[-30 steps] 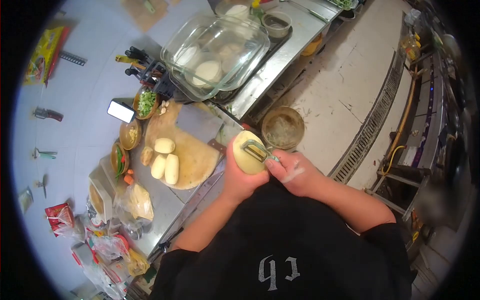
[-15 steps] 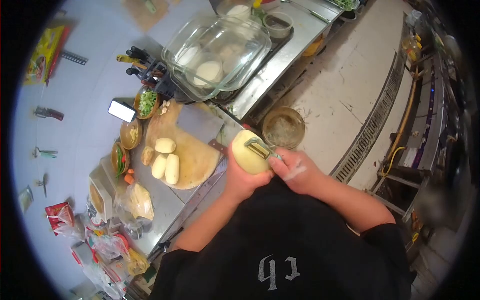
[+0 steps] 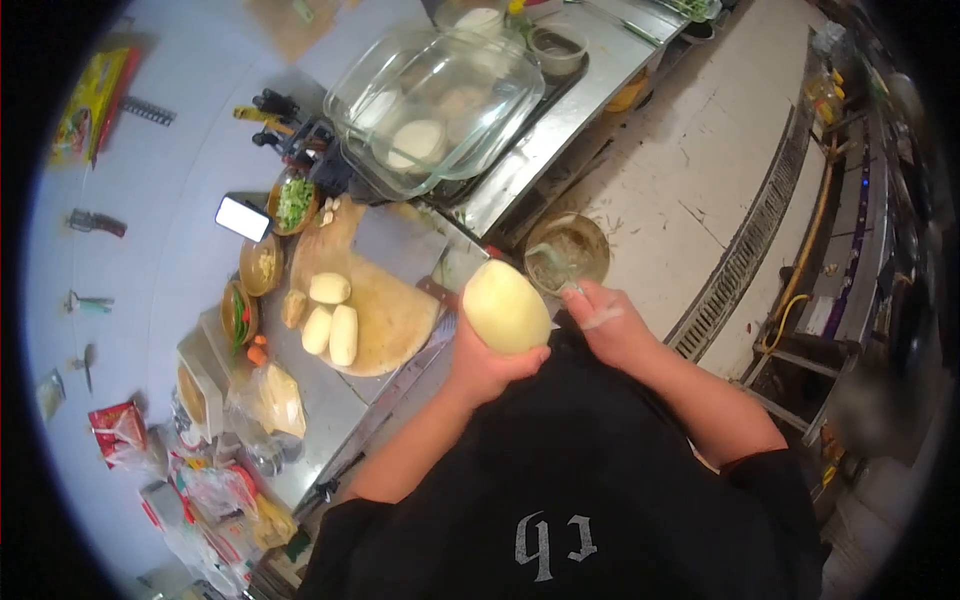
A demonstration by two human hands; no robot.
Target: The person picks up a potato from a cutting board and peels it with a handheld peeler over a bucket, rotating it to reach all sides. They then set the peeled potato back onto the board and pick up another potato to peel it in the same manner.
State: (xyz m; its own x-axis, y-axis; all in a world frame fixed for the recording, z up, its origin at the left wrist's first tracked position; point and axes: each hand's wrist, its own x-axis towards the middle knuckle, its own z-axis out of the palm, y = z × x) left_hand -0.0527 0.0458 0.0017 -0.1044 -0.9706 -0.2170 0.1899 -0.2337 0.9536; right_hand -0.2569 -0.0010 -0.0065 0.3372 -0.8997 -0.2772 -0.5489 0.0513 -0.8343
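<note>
Fingers of my left hand were curled tight under the potato, holding it up just in front of my chest. My right hand, just beside the potato and not touching it, was closed on a peeler. The peeler was blurred, its head over the bucket on the floor. Left of the potato I saw the board with three pale peeled pieces lying together. Beyond it a phone glowed, and farthest off sat a glass dish.
</note>
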